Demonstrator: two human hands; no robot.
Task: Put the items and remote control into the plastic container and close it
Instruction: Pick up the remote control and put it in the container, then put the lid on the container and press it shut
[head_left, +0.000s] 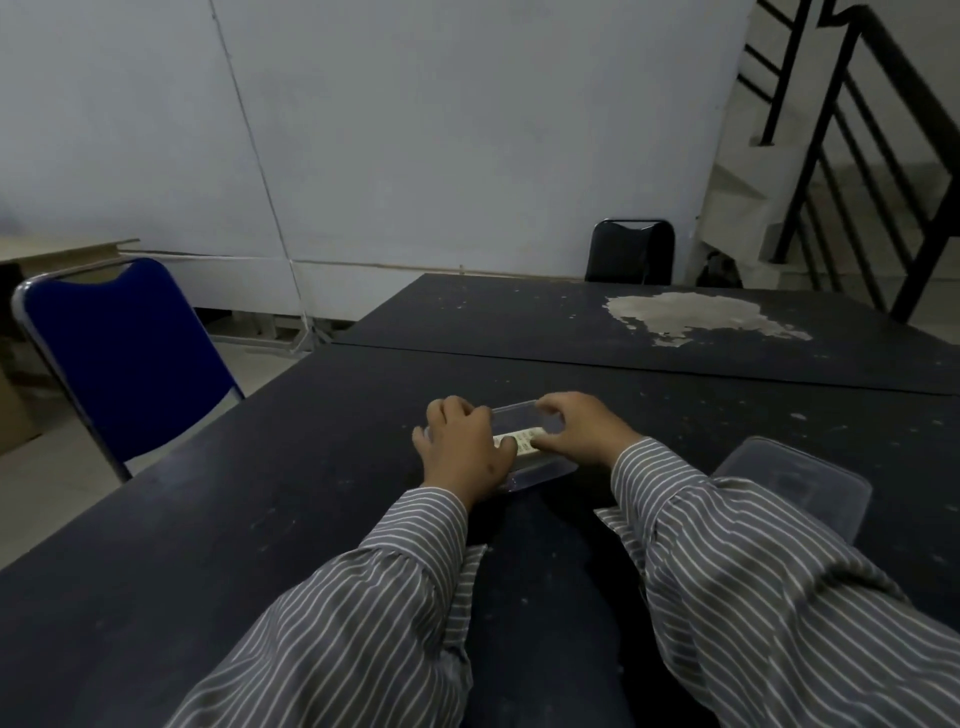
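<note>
A clear plastic container (519, 415) sits on the dark table in front of me. Inside it lies a white remote control (524, 440), partly covered by my fingers. My left hand (460, 449) rests on the container's left end, fingers curled over its edge. My right hand (582, 426) grips the right end, with fingers over the far rim and thumb near the remote. Its clear lid (800, 480) lies flat on the table to the right, apart from the container. Any other items in the container are hidden by my hands.
The dark table (260, 519) adjoins a second one (519, 322) with a worn pale patch (696, 314). A blue folding chair (124, 353) stands at the left, a black chair (631, 252) at the far side, a stair railing (883, 156) at the right.
</note>
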